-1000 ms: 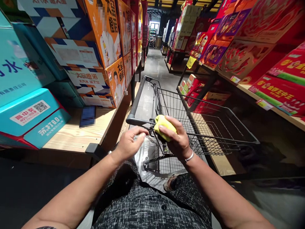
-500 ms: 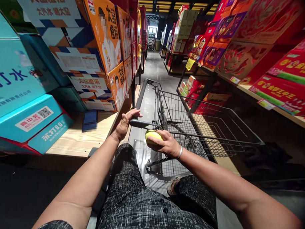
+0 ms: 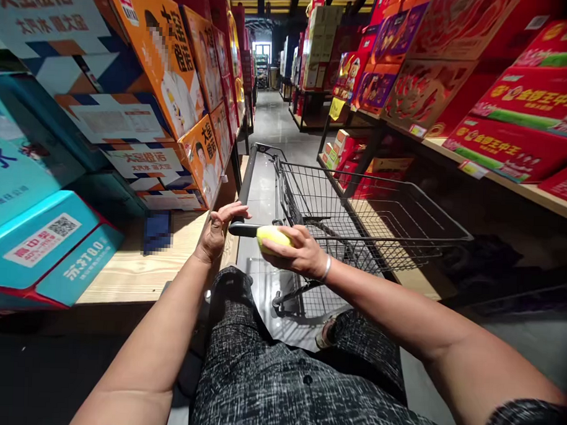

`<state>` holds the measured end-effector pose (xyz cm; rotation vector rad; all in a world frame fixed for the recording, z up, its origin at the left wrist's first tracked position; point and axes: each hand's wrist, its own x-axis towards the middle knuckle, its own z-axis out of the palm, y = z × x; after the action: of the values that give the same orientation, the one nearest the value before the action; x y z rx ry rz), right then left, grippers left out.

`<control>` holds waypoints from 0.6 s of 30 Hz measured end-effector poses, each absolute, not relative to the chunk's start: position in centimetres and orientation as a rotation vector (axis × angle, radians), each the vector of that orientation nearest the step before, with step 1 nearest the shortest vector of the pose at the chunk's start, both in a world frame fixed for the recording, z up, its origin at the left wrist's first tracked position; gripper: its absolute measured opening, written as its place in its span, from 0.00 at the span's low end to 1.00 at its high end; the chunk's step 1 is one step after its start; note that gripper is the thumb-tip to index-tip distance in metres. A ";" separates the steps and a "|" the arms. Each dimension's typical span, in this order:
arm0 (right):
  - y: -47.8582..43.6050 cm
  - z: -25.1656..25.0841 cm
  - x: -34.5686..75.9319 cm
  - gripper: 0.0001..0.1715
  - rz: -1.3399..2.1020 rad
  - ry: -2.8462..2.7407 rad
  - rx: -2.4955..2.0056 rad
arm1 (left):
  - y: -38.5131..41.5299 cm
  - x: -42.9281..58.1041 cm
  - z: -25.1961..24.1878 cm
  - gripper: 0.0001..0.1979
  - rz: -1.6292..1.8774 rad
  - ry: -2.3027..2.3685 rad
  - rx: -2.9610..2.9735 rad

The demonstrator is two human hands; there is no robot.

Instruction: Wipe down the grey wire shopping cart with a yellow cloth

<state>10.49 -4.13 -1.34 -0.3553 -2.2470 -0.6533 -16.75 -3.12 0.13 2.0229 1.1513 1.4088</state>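
A black wire shopping cart (image 3: 386,207) stands in front of me, turned sideways, its basket to the right. In my right hand (image 3: 305,253) is a yellow, rounded sponge-like pad (image 3: 276,237); the fingers wrap round it, right by the near end of the cart's handle bar (image 3: 246,228). My left hand (image 3: 218,232) is at the left of that bar's end, its fingers stretched out flat and pointing over the bar. Whether the left palm touches the handle I cannot tell.
Orange drink cartons (image 3: 163,66) and teal boxes (image 3: 45,241) are stacked on the left wooden shelf (image 3: 123,275), with a dark blue flat item (image 3: 157,231) on it. Red gift boxes (image 3: 513,146) fill the right shelf. A grey tiled aisle (image 3: 268,113) runs ahead.
My right hand has moved left and slightly up with the yellow pad, now at the handle's end. The whole view has shifted a little, so shelves and cart appear further left.
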 end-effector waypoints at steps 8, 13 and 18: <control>-7.0 -5.8 20.1 0.15 -0.579 -2.418 -0.568 | -4.0 -15.6 3.5 0.39 1.235 1.356 2.355; -6.8 -2.5 15.5 0.22 -0.357 -2.124 -0.681 | -5.2 -10.6 6.2 0.22 1.072 1.610 2.673; -4.9 -2.8 12.6 0.20 -0.130 -1.978 -0.821 | -5.9 -6.9 5.3 0.20 0.823 1.680 2.815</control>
<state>12.62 -4.91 -2.77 -0.8206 -1.9783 -0.1298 -6.85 -5.87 5.33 2.8147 1.6797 0.8233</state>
